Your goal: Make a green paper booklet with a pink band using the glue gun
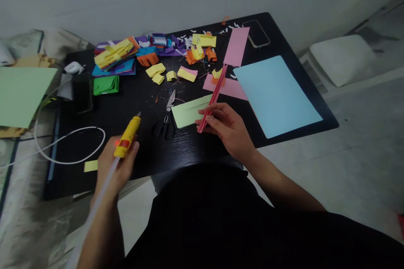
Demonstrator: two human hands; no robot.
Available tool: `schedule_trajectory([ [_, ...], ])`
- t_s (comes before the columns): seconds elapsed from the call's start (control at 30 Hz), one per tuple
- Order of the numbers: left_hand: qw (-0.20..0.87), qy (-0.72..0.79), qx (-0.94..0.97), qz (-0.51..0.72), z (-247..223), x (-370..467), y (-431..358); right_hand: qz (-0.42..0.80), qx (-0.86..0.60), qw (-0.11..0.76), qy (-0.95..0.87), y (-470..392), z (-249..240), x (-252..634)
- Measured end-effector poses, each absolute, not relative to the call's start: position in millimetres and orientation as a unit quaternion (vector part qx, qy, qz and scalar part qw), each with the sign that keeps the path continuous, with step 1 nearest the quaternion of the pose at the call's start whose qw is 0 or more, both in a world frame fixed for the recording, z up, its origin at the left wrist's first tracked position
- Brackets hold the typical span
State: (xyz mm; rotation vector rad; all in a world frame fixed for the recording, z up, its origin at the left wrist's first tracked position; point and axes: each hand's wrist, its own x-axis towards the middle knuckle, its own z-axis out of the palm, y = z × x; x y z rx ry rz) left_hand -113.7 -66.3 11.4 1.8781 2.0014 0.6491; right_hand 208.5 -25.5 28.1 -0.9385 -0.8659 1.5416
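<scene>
**Glue gun in one hand, red strip in the other**

Here's the head view: the left hand (pixel 116 166) wraps round a yellow glue gun (pixel 128 136), its dark nozzle (pixel 139 114) angled up and away from the body. The right hand (pixel 229 128) pinches a narrow, folded red strip (pixel 216 92) near its lower end, fingers one side, thumb the other. The strip slants across the right part of a light green paper (pixel 186 113); whether it touches, I can't tell.

Nozzle and strip are well apart, and that looks wise, since the tip may be hot. Good handling, I'd judge, means a light pinch so the fold isn't crushed, fingertips well back from any glue, and a steady wrist on the gun.

Now the surroundings on the black table (pixel 142 92). Scissors (pixel 171 100) lie between the hands, blades just beside the green paper: the likeliest snag for a low sweep of the gun. A white cable (pixel 105 136) loops near the left hand, so that elbow wants room. Beyond sit coloured paper bundles (pixel 115 54) and loose scraps. At right, a large blue sheet (pixel 277 96) lies near a pink paper (pixel 236 46) and a phone (pixel 260 33).
</scene>
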Motion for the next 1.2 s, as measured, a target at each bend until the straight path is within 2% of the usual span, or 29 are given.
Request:
schedule_trajectory([
  [0.07, 0.109, 0.705, 0.671, 0.204, 5.5, -127.9, -51.5, 0.641, -0.397, 0.542, -0.371, -25.8, 27.2, 207.0],
  [0.33, 0.105, 0.673, 0.697, 0.223, -17.8, -160.8, -9.9, 0.622, -0.42, 0.548, -0.37, -27.5, 31.0, 198.7],
  [0.5, 0.158, 0.684, 0.681, 0.21, -14.8, -161.1, 6.4, 0.649, -0.413, 0.546, -0.332, -28.5, 29.9, 195.1],
  [0.67, 0.21, 0.695, 0.657, 0.203, -6.2, -158.8, 14.2, 0.735, -0.396, 0.483, -0.264, -25.1, 22.5, 195.7],
  [0.77, 0.169, 0.694, 0.666, 0.213, 4.6, -150.4, 13.0, 0.754, -0.387, 0.473, -0.239, -24.9, 21.2, 195.3],
  [0.87, 0.102, 0.664, 0.686, 0.279, 23.9, -121.0, -2.4, 0.741, -0.389, 0.488, -0.249, -27.2, 20.6, 192.1],
  [0.93, 0.171, 0.633, 0.682, 0.324, 37.7, -87.0, -21.6, 0.716, -0.394, 0.507, -0.273, -29.8, 19.5, 188.3],
  [1.07, 0.39, 0.554, 0.642, 0.358, 50.2, -11.3, -60.2, 0.682, -0.393, 0.539, -0.301, -38.6, 18.0, 180.2],
  [1.2, 0.451, 0.559, 0.537, 0.443, 46.2, 23.2, -74.0, 0.693, -0.374, 0.526, -0.321, -49.2, 18.3, 179.0],
])
